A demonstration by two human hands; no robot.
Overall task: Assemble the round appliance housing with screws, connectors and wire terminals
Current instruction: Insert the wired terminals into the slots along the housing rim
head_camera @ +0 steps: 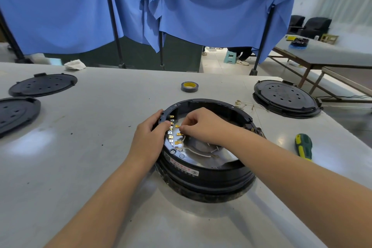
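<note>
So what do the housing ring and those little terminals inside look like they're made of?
Housing ring: probably moulded black plastic, matte with a faint sheen and moulded screw bosses. Terminals: seemingly brass or brass-plated metal, yellow and glinting.

The far left part of the round housing (pixel 203 171) rim is covered by the left hand (pixel 150 134). Inside the housing, part of the metal plate and the white wires (pixel 198 152) is covered by the right hand (pixel 198 124) and its forearm. Whether a brass terminal (pixel 177 126) is pinched cannot be determined: the right fingertips are curled over it. The print on the label (pixel 182 164) on the housing's near wall is too small to read. Left of the housing, one black cover (pixel 14 113) is cut off by the picture's edge.
</note>
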